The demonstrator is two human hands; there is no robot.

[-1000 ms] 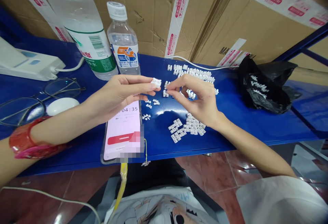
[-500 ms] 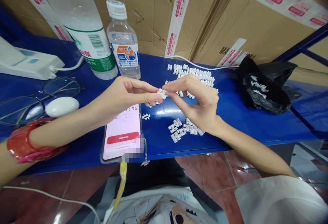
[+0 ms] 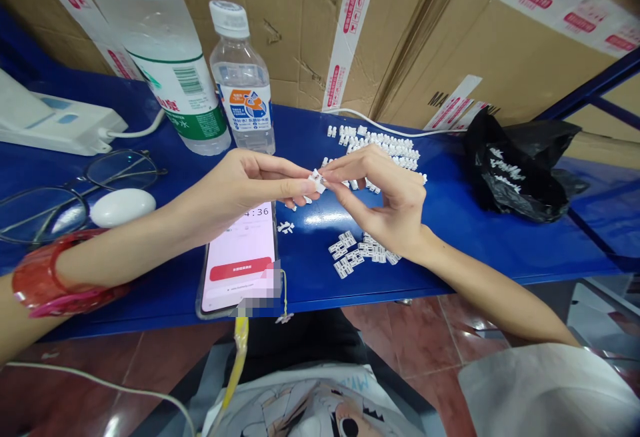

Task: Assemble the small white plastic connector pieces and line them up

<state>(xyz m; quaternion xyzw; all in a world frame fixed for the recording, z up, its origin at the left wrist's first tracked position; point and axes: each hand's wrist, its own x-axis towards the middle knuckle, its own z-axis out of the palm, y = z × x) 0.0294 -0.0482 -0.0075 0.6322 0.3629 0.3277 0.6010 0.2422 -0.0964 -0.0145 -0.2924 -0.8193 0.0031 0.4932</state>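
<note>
A small white plastic piece [image 3: 317, 180] is held up over the blue table [image 3: 310, 277]. My left hand [image 3: 255, 180] pinches it between thumb and fingers from the left. From the right, my right hand [image 3: 383, 197] closes thumb and forefinger on its other side; the exact contact is too small to make out. Behind my right hand stand rows of similar white pieces [image 3: 400, 150]. Flat white pieces [image 3: 350, 254] lie below that hand in small groups. A loose white piece [image 3: 286, 227] rests beside the phone [image 3: 240, 250], under my left hand.
Two water bottles, one large [image 3: 175, 90] and one small [image 3: 245, 97], stand at the back left. Glasses [image 3: 120, 174], a white oval object [image 3: 123, 208] and a power strip [image 3: 65, 124] are at the left. A black bag [image 3: 520, 170] with white pieces sits right. Cardboard boxes [image 3: 290, 24] line the back.
The white piece has tilted slightly between my fingertips. Both hands stay in nearly the same place, still gripping.
</note>
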